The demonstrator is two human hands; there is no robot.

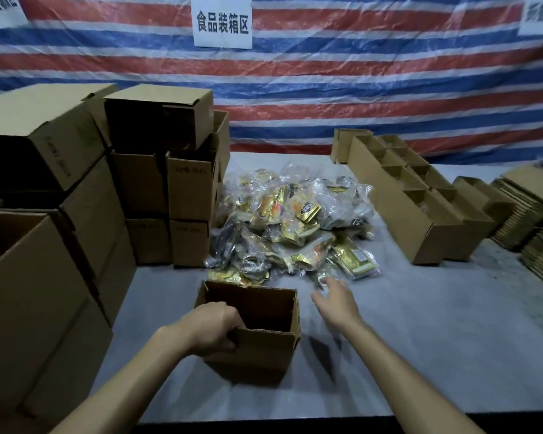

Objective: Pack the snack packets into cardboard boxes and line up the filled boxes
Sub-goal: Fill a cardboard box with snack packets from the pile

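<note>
Two bare hands show low in the frame over a grey tabletop (436, 333). At lower centre an open cardboard box (261, 352) stands upright on it. Its inside is dark, so whether it holds anything cannot be told. The left hand (215, 327) grips the near wall of this box at its left corner, with the fingers (234, 319) curled over the rim and the thumb on the outside.

The right hand (336, 300) is just right of the box and apart from it. It is blurred, its fingers are spread and straight, and it holds nothing. Its fingertips are near the front edge of the snack packets (289, 220), a loose heap of clear and gold bags in the middle of the frame, just behind the box.

Stacked cardboard boxes (85, 189) fill the left side, several lying on their sides. At right of centre open boxes in rows (420, 211) sit side by side, their contents too dim to make out. Piles of flat cardboard (533, 223) lie at the right edge. A red, white and blue striped tarp (373, 73) hangs behind, with a white sign (221, 21) at top centre.
</note>
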